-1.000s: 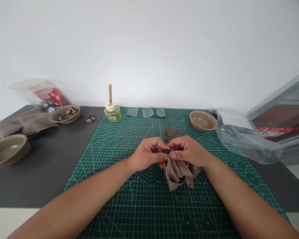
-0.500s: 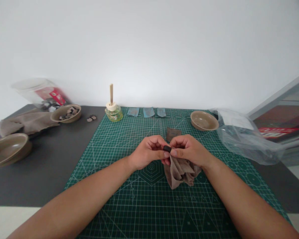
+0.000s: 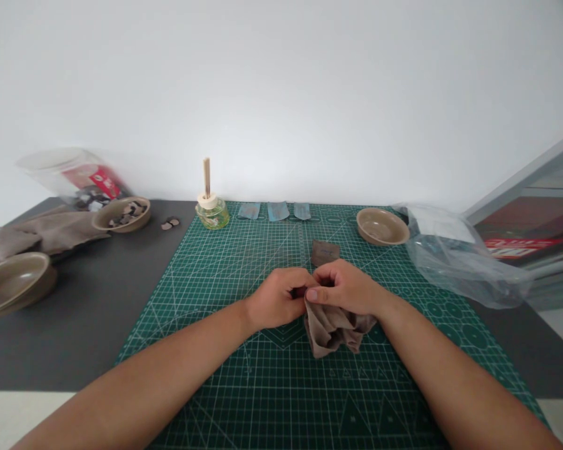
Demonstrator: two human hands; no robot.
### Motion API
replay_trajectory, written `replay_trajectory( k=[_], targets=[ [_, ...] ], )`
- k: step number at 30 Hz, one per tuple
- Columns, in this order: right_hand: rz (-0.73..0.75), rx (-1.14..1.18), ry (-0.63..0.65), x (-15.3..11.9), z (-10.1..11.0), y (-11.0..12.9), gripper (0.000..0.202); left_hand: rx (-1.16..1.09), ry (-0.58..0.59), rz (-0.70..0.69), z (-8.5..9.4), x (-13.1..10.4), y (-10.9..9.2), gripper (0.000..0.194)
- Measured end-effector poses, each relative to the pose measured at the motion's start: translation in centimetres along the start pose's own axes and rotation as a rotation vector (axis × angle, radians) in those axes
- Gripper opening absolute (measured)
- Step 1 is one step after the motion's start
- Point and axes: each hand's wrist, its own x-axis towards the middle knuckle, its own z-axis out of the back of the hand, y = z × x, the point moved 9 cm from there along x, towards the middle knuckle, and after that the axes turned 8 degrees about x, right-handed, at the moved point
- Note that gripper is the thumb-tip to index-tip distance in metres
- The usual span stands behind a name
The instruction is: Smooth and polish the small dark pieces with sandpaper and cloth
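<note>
My right hand (image 3: 349,287) pinches a crumpled brown cloth (image 3: 335,328), which hangs below its fingers over the green cutting mat (image 3: 244,400). Against its fingertips, my left hand (image 3: 280,297) is closed, thumb and fingers pressed together at the cloth's upper left edge. Whatever lies between the left fingers is hidden. Just beyond the hands a dark brown square piece (image 3: 325,252) lies flat on the mat.
A tan bowl (image 3: 382,227) and clear plastic bag (image 3: 460,256) are at right. Behind stand a reed diffuser (image 3: 213,212) and blue packets (image 3: 278,211). At left are a bowl of small pieces (image 3: 122,215), another bowl (image 3: 16,284) and a brown cloth (image 3: 51,231).
The small black piece between my fingertips is now out of sight. My left hand has turned and closed further, dropping slightly, and the cloth has shifted a little left.
</note>
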Motion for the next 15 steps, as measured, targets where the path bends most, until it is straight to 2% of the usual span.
replay_trajectory(
  k=[9,15],
  targets=[
    [0.007,-0.044,-0.110,0.0,0.8,0.3,0.044,0.036,-0.050,0.029,0.4,0.1,0.2,0.012],
    [-0.006,-0.012,-0.133,-0.1,1.1,-0.1,0.043,0.029,-0.084,0.047,0.6,0.1,0.3,0.008]
  ],
)
